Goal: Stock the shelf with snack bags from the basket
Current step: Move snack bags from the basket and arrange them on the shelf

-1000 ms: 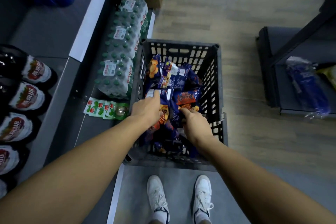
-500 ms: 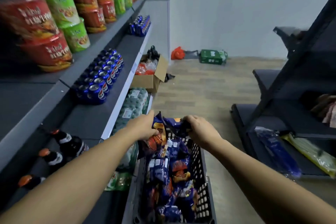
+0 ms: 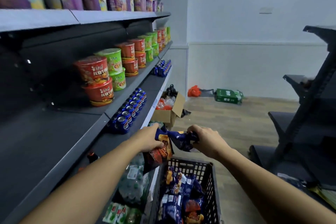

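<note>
Your left hand [image 3: 151,140] has its grip curled round a dark blue and red snack bag [image 3: 160,152], and your right hand [image 3: 205,142] pinches a second blue snack bag [image 3: 179,139] beside it. Both bags hang just above the far rim of the black basket [image 3: 213,187], near the dark shelf [image 3: 76,143] on your left. More bags lie inside the basket.

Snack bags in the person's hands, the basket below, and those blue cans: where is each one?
Snack bags [image 3: 163,149]: head view, on the red-printed front of the left bag.
Basket [image 3: 189,166]: head view, on its far lattice wall.
Blue cans [image 3: 130,110]: head view, on the can tops, mid-row.
</note>
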`<state>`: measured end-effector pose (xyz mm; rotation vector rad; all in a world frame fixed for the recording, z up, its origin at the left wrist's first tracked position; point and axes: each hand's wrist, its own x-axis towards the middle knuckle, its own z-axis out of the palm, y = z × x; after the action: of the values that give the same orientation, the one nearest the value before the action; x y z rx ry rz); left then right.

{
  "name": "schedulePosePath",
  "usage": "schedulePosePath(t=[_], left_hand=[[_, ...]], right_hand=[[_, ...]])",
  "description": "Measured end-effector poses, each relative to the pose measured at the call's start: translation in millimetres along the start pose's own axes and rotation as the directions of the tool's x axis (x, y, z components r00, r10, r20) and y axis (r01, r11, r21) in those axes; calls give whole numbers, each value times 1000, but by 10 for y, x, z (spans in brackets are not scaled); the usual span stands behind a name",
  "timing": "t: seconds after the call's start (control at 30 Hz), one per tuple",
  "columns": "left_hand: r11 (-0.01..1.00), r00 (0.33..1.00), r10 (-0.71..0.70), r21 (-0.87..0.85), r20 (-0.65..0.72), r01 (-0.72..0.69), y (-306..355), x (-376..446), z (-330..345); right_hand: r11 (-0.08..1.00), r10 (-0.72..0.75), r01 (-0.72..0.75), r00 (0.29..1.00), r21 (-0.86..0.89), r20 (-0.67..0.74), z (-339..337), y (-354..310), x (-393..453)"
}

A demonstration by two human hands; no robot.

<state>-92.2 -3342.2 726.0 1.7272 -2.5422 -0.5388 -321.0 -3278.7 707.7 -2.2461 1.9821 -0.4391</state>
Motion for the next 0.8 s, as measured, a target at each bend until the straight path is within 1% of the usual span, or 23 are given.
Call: schedulePosePath(t=[0.1, 0.2, 0.3, 0.4, 0.5, 0.63, 0.8], left_hand=[[997, 993, -76, -31, -89, 74, -41, -273, -146], [982, 968, -184, -69, -173, 174, -62, -638, -226], [956, 924, -293, -105, -245, 275, -100, -1115, -283], [917, 863, -399, -169, -309, 362, -215, -1704, -375], [856, 783, -515, -249, -348, 453, -366, -2439, -491], [755, 655, -655, -323, -376, 570, -611, -3596, -615], [583, 436, -801, -374, -410, 721, -845, -5320, -538]], right_hand=[[993, -106, 107, 994, 42, -33, -114, -108, 27], [963, -253, 259, 964, 77, -79, -197, -298, 33], [917, -379, 390, 917, 86, -123, -221, -591, -6], [860, -483, 501, 860, 95, -167, -242, -1038, -116], [790, -576, 597, 801, 140, -163, -276, -1643, -311], [636, -720, 741, 670, 216, -180, -189, -2576, -684], [426, -851, 863, 485, 272, -204, -61, -3976, -1505]])
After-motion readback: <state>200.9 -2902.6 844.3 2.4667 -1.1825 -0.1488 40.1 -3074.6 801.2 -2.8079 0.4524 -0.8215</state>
